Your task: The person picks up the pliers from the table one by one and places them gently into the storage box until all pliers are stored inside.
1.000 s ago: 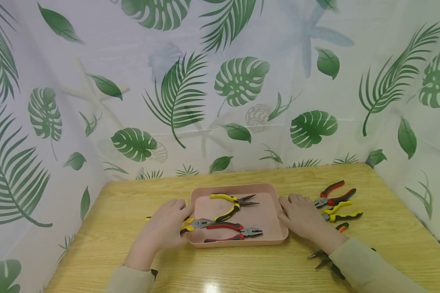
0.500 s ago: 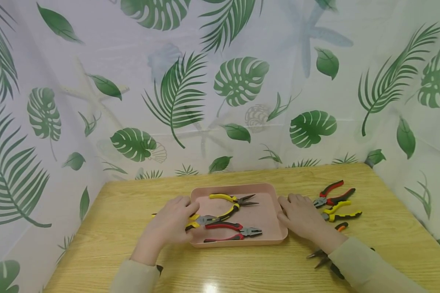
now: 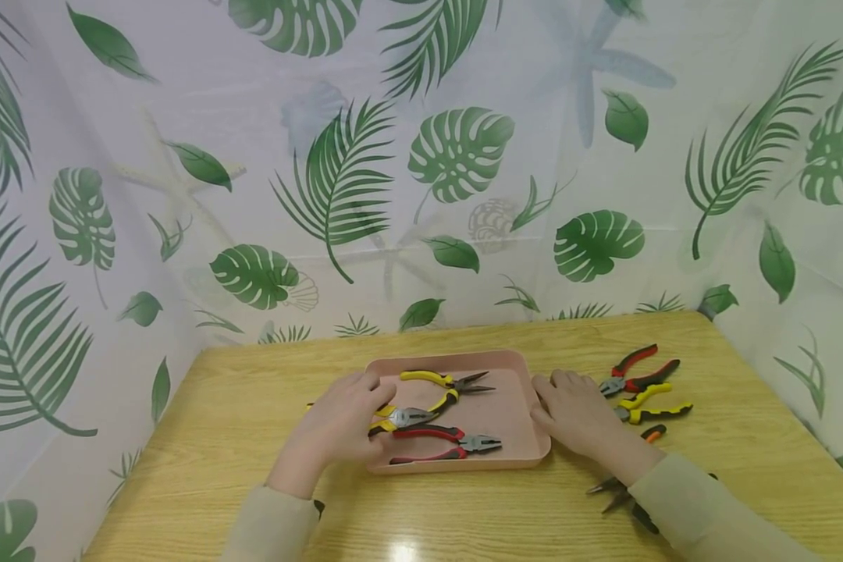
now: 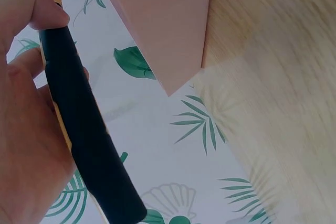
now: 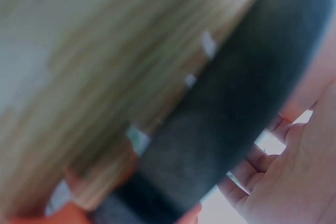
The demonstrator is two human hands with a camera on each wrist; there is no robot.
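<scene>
- While the left hand [image 3: 340, 425] is reaching over the near-left rim of the pink tray [image 3: 513, 406] in the head view, its fingers are curling round the yellow-and-black pliers [image 3: 407, 417], whose steel nose is pointing into the tray beside the red-handled pliers [image 3: 442, 445] and the long-nose pliers [image 3: 444, 385].
- The right hand [image 3: 579, 417] is lying flat with relaxed fingers against the tray's right rim, seemingly steadying the smooth, round-cornered plastic on the wood-grain desk [image 3: 464, 515]; a loose pile of pliers [image 3: 642, 390] is waiting just beyond it.
- Seen from the left wrist, the fingers [image 4: 31, 9] are pinching a matte black handle [image 4: 89, 145] with a yellow edge, near the tray's corner.
- From the right wrist, everything is blurring; a dark curved shape is crossing the desk, and the open palm [image 5: 294, 182] is showing loosely spread fingers.
</scene>
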